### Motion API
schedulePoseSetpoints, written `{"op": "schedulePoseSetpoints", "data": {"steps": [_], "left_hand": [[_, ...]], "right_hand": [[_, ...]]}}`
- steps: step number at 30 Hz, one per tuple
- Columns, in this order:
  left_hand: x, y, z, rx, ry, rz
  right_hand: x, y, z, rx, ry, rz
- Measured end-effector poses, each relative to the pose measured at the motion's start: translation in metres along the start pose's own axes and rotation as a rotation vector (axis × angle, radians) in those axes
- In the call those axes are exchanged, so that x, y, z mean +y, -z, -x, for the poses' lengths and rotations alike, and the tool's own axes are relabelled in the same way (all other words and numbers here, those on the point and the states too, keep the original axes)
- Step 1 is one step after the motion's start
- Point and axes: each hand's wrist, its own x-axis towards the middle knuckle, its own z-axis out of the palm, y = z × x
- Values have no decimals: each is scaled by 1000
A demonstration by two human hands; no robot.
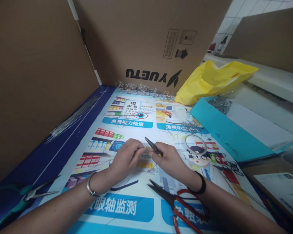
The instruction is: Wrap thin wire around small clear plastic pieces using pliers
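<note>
My left hand (125, 160) is closed in a pinch on a thin wire piece (144, 150) over the printed poster mat (127, 208). My right hand (169, 158) is wrapped round small needle-nose pliers (152, 146), whose dark tips point up and left toward the left fingers. The two hands meet at the middle of the mat. A thin loop of wire lies on the mat just below them. A silver bangle is on my left wrist and a black band on my right wrist.
Red-handled scissors (179, 203) lie beside my right forearm. Teal-handled pliers (24, 196) rest at the left. Cardboard walls (36, 74) stand left and behind. A yellow plastic bag (215, 79), a teal folder (224, 131), a tape ring (195, 144) and tangles of wire (141, 87) lie further back.
</note>
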Motion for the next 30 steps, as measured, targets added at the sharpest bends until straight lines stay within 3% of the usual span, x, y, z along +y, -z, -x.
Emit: {"op": "schedulePoseSetpoints", "data": {"steps": [7,22,30], "left_hand": [[-1,-4,1,-82,257,172],[1,-5,1,-89,326,338],[4,-5,-3,-112,462,507]], "right_hand": [[2,-2,-1,-41,-24,-91],[4,-7,0,-4,-53,-138],[1,-6,1,26,-56,-130]]}}
